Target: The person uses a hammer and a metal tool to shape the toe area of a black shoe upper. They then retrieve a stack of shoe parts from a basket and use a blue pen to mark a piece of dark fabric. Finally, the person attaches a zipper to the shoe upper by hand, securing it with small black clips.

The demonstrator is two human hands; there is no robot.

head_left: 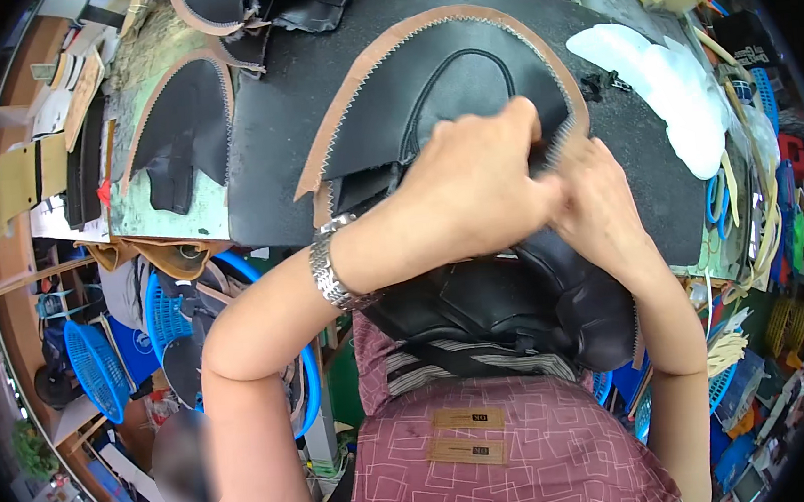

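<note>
A black leather shoe upper (450,82) with a tan zigzag-cut edge lies in front of me on a dark bench mat (274,129). My left hand (472,184), with a metal watch on the wrist, is closed over the piece's right edge. My right hand (597,203) meets it there and pinches the same serrated edge. A second black upper (519,303) hangs below my hands against my lap.
Another black upper with tan trim (188,117) lies at the left of the bench. White foam pieces (667,74) sit at the right, with blue scissors (717,203) beside them. Blue plastic baskets (99,364) stand on the floor at the left.
</note>
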